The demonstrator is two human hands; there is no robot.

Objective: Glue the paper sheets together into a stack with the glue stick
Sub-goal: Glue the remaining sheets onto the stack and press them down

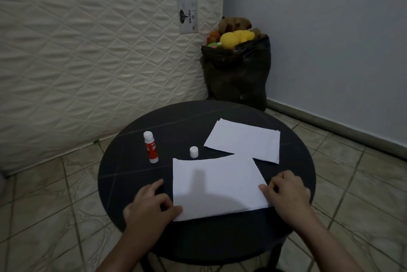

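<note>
A white paper sheet (pixel 217 185) lies flat on the near part of the round black table (pixel 132 174). My left hand (pixel 149 205) rests at the sheet's left edge, thumb on its lower left corner and forefinger stretched out on the table. My right hand (pixel 286 192) touches the sheet's right edge with curled fingertips. A small stack of white sheets (pixel 244 139) lies farther back on the right. The red and white glue stick (pixel 150 147) stands uncapped at the left. Its white cap (pixel 194 152) stands apart, just behind the near sheet.
A quilted mattress (pixel 88 51) leans against the wall at the left. A black bag (pixel 236 73) full of plush toys stands in the corner behind the table. Tiled floor surrounds the table.
</note>
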